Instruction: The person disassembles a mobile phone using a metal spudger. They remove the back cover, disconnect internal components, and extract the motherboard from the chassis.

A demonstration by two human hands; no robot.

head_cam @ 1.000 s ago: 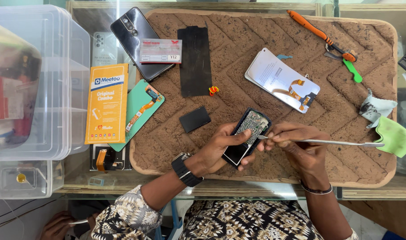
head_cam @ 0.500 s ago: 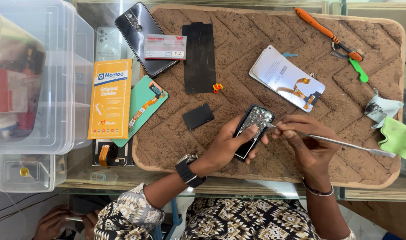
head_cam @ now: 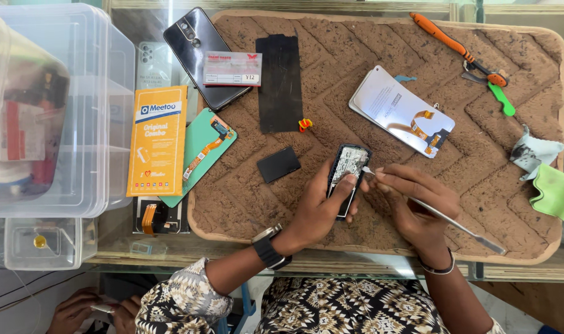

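Nearest the camera, at the bottom left under the glass counter (head_cam: 139, 250), another person's hands (head_cam: 93, 309) show; what they hold is too small to tell.

Just above the counter's near edge, on the brown woven mat (head_cam: 479, 111), left hand (head_cam: 319, 207) with a black wristwatch (head_cam: 269, 247) is wrapped round a small opened black phone body (head_cam: 347, 176), thumb on its exposed insides, phone tilted up off the mat. Right hand (head_cam: 411, 204) pinches a thin metal spudger (head_cam: 455, 226) in a narrow pen-like hold; the tip touches the phone's upper right edge and the handle trails right over the mat.

Left of the phone: small black rectangular part (head_cam: 279, 164), flat on the mat. Further left: teal phone back with an orange flex cable (head_cam: 201, 154), half off the mat, beside an orange retail box (head_cam: 157, 141). Clear plastic storage bins (head_cam: 53, 111) stack at far left.

Mid-mat: long black screen panel (head_cam: 280, 83), tiny red-yellow part (head_cam: 305, 124) just below it, white display assembly with orange flex (head_cam: 400, 111) to the right. Green cloth (head_cam: 557, 192) at the right edge.

Far side: dark smartphone lying face down (head_cam: 198, 52) with a white card (head_cam: 232, 68) on it, orange-handled tool (head_cam: 458, 46) top right.
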